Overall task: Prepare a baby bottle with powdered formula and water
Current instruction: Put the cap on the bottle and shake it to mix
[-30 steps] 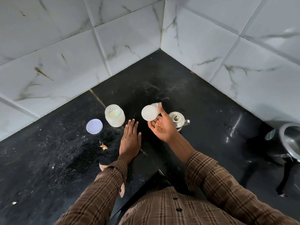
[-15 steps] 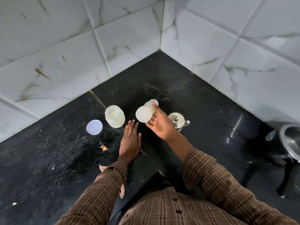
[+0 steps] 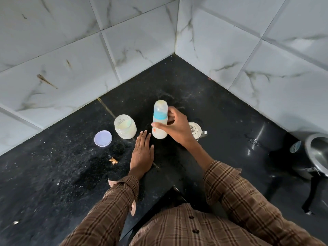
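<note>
Head camera view: the right hand (image 3: 177,127) grips a capped, translucent baby bottle with a blue collar and milky contents (image 3: 160,119) upright at the black stone counter (image 3: 53,174), while the left hand (image 3: 142,155) rests flat, fingers straight. An open plastic jar of pale powder (image 3: 125,126) stands just beside it. A careless swing of the bottle could likely knock that jar over and spill powder.

A black stone counter (image 3: 53,174) speckled with pale dust runs into a corner between two walls of white marble-patterned tiles (image 3: 62,50). A small orange-brown scrap (image 3: 113,160) lies on the counter towards the left, and a few drops of water (image 3: 254,141) glisten on the right part. At the far right edge stands a steel vessel (image 3: 317,153) with a round blue-and-white sticker (image 3: 295,146) just beside its rim, only partly in view.
</note>
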